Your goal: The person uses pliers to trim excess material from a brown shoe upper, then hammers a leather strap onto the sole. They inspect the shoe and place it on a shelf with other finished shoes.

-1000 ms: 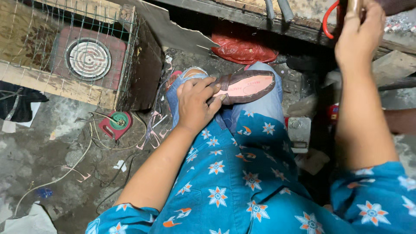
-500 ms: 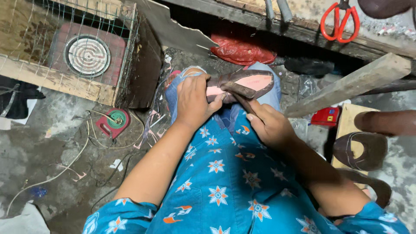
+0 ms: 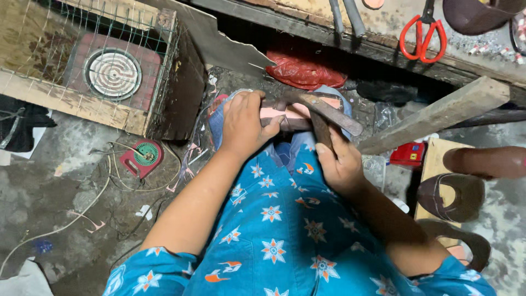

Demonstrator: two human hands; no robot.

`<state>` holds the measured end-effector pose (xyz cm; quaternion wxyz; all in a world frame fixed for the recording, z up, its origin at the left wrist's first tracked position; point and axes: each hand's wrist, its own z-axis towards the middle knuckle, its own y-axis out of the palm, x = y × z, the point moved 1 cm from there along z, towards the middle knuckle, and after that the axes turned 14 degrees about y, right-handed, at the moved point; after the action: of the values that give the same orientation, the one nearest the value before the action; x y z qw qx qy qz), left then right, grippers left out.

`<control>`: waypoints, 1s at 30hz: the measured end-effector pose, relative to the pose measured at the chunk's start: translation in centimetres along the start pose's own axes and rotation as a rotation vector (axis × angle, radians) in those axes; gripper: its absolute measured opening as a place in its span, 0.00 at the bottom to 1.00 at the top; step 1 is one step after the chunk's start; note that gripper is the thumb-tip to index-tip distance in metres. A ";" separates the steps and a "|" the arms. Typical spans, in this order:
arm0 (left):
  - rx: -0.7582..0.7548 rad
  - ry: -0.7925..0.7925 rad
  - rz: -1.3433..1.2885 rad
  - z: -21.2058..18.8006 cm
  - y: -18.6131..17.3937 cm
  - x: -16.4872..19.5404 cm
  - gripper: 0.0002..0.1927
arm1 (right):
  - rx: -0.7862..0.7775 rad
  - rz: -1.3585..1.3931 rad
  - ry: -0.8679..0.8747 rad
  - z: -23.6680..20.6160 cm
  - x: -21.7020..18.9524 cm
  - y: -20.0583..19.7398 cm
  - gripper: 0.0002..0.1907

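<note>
1. Centrally, far end of lap: shoe sole (image 3: 298,112), pinkish face up, dark rim, lying across the person's knee on blue star-print cloth (image 3: 274,230).
2. L hand (image 3: 244,123): grip closed over the sole's left part, fingers curled over the far edge, thumb pointing right along the near edge.
3. R hand (image 3: 339,164): grip wrapped shut round the wooden handle of a hammer (image 3: 326,112); metal head lies on the sole's right part, touching it.
4. Wooden beam (image 3: 438,115): slants from right of the R hand up toward far right.
5. Tabletop (image 3: 383,27), far edge of view: red-handled scissors (image 3: 421,38) on it, w/ dark tool handles to their left.
6. Red plastic bag (image 3: 304,71): under the tabletop, just beyond the knee.
7. Wire-mesh wooden crate (image 3: 82,71), far left: round coil heater (image 3: 112,74) on a reddish block inside.
8. Floor (image 3: 60,186), left: red-and-green round item (image 3: 143,156) among loose wires.
9. Right: dark brown shoe uppers (image 3: 452,194) near a board; small red box (image 3: 408,154) just left of them.
</note>
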<state>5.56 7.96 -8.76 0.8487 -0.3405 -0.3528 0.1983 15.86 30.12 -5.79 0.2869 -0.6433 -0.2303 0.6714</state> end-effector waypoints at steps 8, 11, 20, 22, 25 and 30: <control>-0.086 -0.036 -0.068 0.5 -0.5 0.4 0.20 | -0.108 0.030 0.307 -0.9 -1.1 -2.8 0.30; -0.082 -0.015 -0.067 0.6 -0.7 0.3 0.20 | -0.112 -0.030 0.185 -1.4 -1.4 -2.8 0.30; -0.162 0.045 -0.043 1.1 -1.9 1.2 0.36 | -0.221 -0.074 0.255 0.1 -0.3 -3.0 0.32; -0.178 0.025 -0.033 1.1 -1.8 1.1 0.36 | -0.123 -0.062 0.201 0.0 -0.7 -3.1 0.29; -0.153 0.026 -0.022 1.1 -1.5 1.0 0.35 | 0.087 0.029 -0.013 -0.4 -1.5 -2.2 0.28; -0.190 0.036 -0.041 1.1 -1.3 0.9 0.35 | -0.095 -0.031 0.155 -0.7 -1.6 -1.7 0.30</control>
<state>5.53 8.02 -6.82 0.8228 -0.4156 -0.3614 0.1402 16.71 30.27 -3.51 0.2834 -0.7026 -0.2490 0.6033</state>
